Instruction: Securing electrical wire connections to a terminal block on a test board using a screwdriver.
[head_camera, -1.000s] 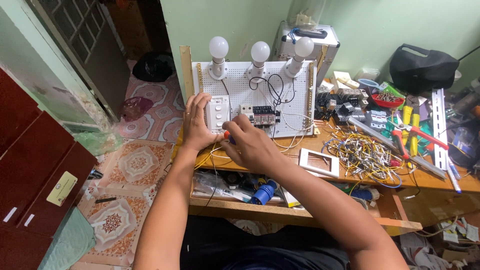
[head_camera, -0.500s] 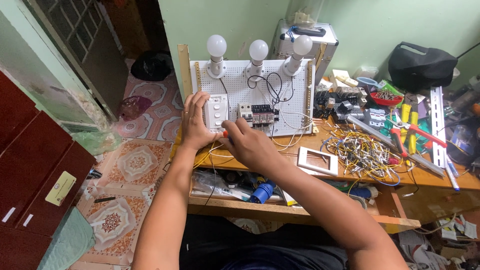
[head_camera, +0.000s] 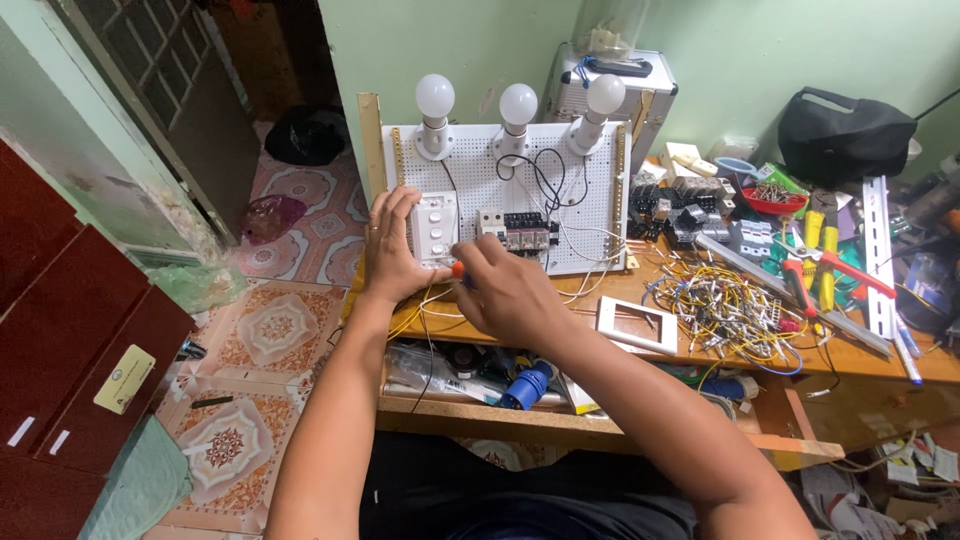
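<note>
A white perforated board (head_camera: 585, 210) stands upright on the wooden bench, carrying three white bulbs (head_camera: 518, 103), black breakers (head_camera: 518, 232) and a white switch block (head_camera: 434, 226). My left hand (head_camera: 390, 250) presses flat against the left side of the switch block and steadies it. My right hand (head_camera: 500, 290) grips a screwdriver with an orange handle (head_camera: 457, 269), its tip at the lower right of the switch block. Yellow wires run out from under the block.
A white switch frame (head_camera: 637, 325) lies on the bench beside a heap of cut wires (head_camera: 725, 305). Pliers and cutters (head_camera: 825, 260), a metal rail (head_camera: 880, 255) and a black bag (head_camera: 845, 135) sit at right. A shelf below holds a blue plug (head_camera: 527, 385).
My right hand has slid slightly down and left along the switch block's lower edge with the screwdriver. The left hand stays pressed on the block.
</note>
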